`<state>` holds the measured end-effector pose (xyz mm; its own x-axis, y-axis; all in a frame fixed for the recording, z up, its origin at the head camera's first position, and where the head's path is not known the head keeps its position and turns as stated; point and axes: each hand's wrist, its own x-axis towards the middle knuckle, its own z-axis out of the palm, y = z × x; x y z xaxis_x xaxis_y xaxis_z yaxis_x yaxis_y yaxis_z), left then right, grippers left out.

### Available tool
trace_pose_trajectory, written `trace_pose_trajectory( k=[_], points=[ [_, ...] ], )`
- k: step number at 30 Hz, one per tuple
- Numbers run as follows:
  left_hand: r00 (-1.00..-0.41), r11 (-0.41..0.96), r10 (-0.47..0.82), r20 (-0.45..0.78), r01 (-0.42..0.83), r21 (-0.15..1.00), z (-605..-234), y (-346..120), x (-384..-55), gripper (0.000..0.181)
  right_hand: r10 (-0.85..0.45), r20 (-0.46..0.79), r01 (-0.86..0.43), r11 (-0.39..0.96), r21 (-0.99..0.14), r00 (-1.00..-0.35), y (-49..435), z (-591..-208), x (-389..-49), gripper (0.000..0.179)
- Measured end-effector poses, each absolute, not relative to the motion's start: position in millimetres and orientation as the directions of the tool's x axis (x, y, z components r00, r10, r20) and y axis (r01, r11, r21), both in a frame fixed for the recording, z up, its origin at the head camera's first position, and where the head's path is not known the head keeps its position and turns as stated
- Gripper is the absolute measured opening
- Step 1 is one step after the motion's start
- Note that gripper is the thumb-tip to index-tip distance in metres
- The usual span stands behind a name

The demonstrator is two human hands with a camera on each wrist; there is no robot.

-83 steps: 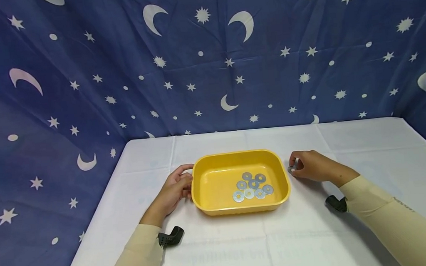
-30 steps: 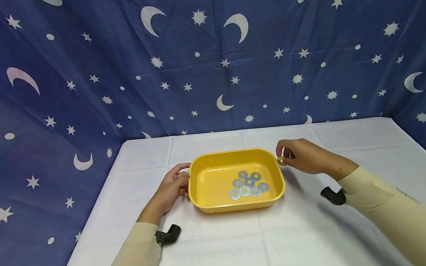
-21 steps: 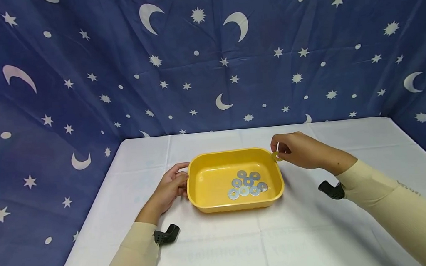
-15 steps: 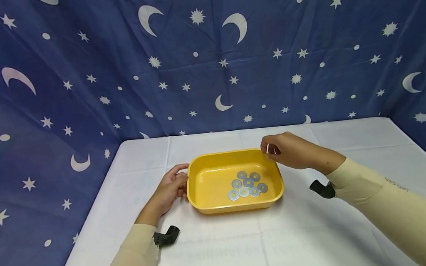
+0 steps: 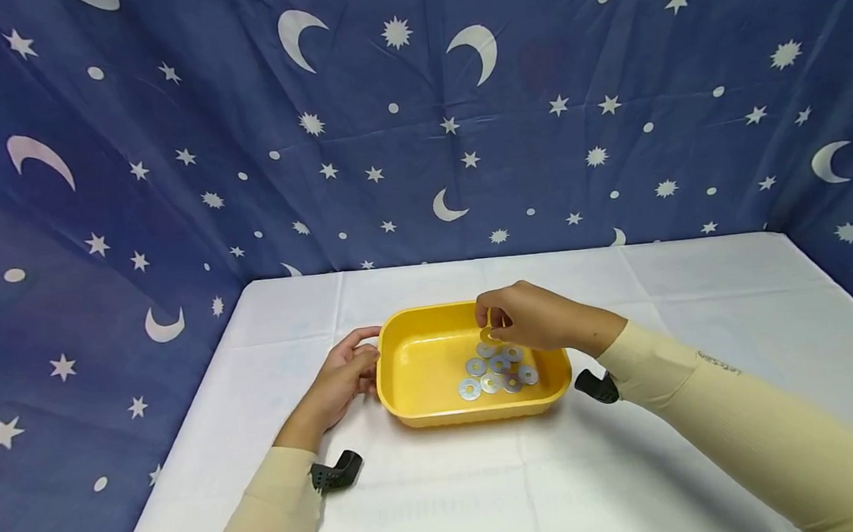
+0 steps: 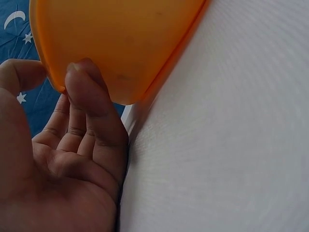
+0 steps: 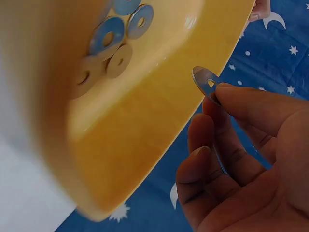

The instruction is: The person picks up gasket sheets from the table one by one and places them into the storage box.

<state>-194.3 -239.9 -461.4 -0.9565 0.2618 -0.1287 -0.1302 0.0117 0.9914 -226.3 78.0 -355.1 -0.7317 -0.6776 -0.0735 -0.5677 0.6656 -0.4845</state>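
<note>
A yellow tray [image 5: 423, 417] with rounded corners stands on the white table. Several flat metal washers [image 5: 470, 389] lie loose in its right half. My left hand [image 5: 341, 379] holds the tray's left end, with curled fingers against its rim and wall, as the left wrist view shows. Over the tray's inside, near the back wall, my right hand [image 5: 532, 318] pinches one more washer [image 7: 205, 83] between thumb and index finger. That washer hangs tilted above the others, apart from them. In the right wrist view the right hand's remaining fingers curl loosely below it.
A white cloth [image 5: 445, 498] with fold lines covers the table. Behind and to the left hangs a dark blue curtain [image 5: 363, 221] printed with moons and stars. A black wrist mount [image 5: 337, 472] juts from the left sleeve and another black mount [image 5: 597, 387] from the right.
My right hand has picked a washer up beside the tray's right end, lifted it over the rim and carried it left above the tray. The left hand keeps its place on the tray.
</note>
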Motion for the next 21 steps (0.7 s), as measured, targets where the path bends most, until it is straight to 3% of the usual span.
trace_pose_trajectory(
  k=[21],
  points=[
    [-0.955,-0.004,0.263,-0.137,-0.143,0.99,-463,-241,-196,0.049,-0.769,-0.148,-0.648,0.612,-0.453,-0.622,42,-354,-239,0.011]
  ],
)
